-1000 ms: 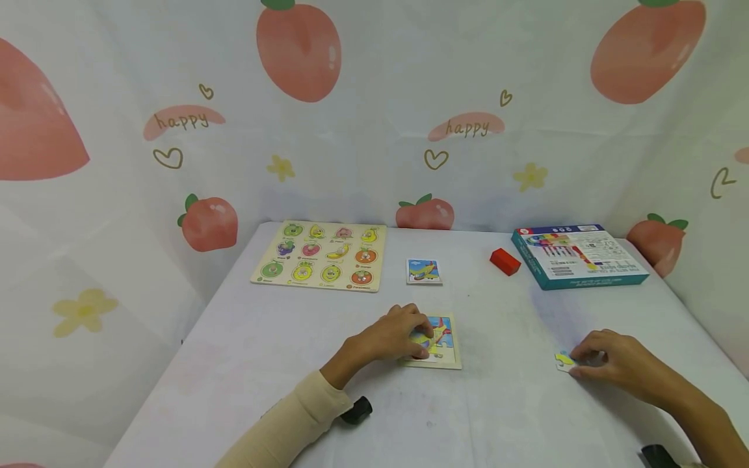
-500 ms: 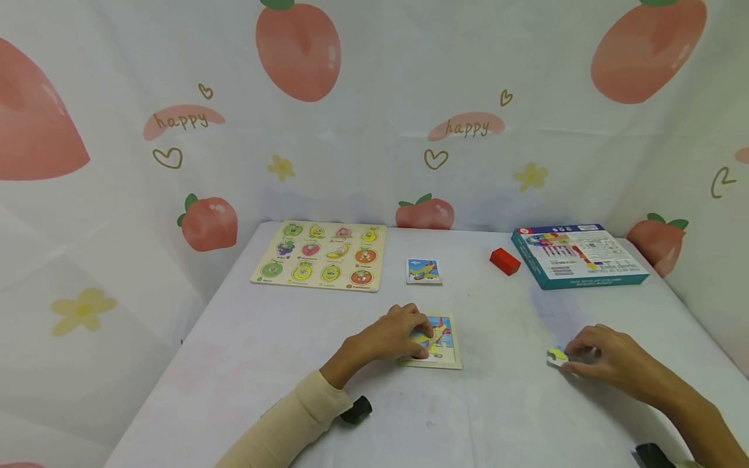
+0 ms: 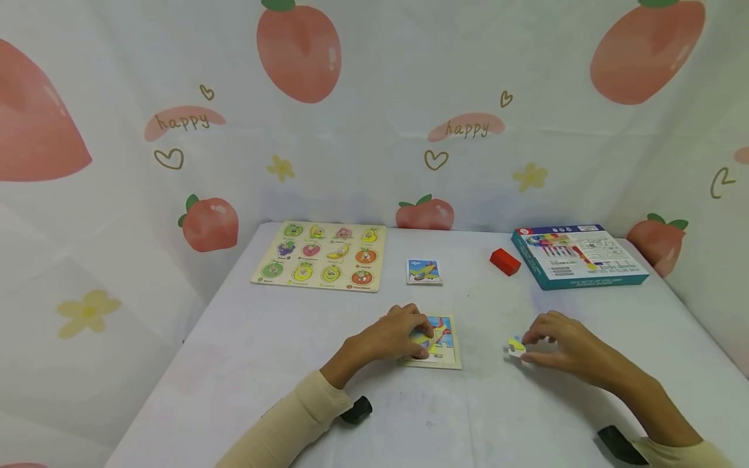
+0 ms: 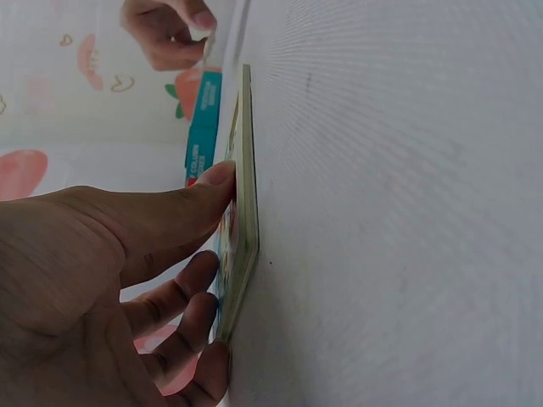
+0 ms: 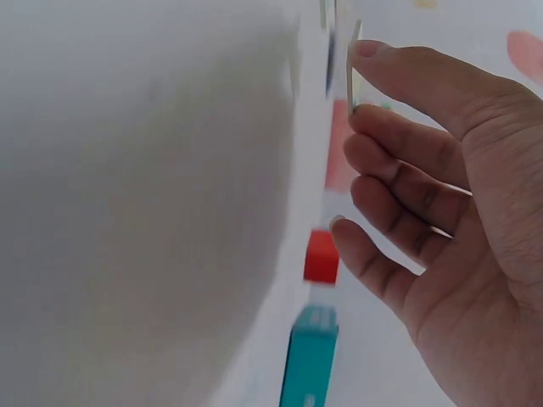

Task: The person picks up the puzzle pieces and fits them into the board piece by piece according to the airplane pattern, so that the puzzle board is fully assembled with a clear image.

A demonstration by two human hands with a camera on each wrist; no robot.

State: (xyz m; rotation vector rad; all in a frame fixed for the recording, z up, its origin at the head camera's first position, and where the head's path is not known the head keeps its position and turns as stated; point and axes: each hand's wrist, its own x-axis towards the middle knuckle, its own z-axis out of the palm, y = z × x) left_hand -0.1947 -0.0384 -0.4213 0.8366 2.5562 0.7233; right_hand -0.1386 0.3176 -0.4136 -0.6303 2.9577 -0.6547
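A small framed jigsaw puzzle with a colourful picture lies flat on the white table, partly hidden by my left hand. In the left wrist view, the thumb and bent fingertips of that hand rest on the face of the puzzle near its edges. To the right, my right hand pinches a yellow and white puzzle piece between thumb and index finger. The right wrist view shows this piece edge-on, above the table, with the other fingers loosely bent.
A fruit picture board lies at the back left. Behind the puzzle is a small airplane picture tile. A red block sits beside a flat teal-edged box at the back right. A patterned cloth hangs behind the table.
My right hand has moved left with the puzzle piece, closer to the framed puzzle, and the piece has come up off the table. The left hand has stayed put.
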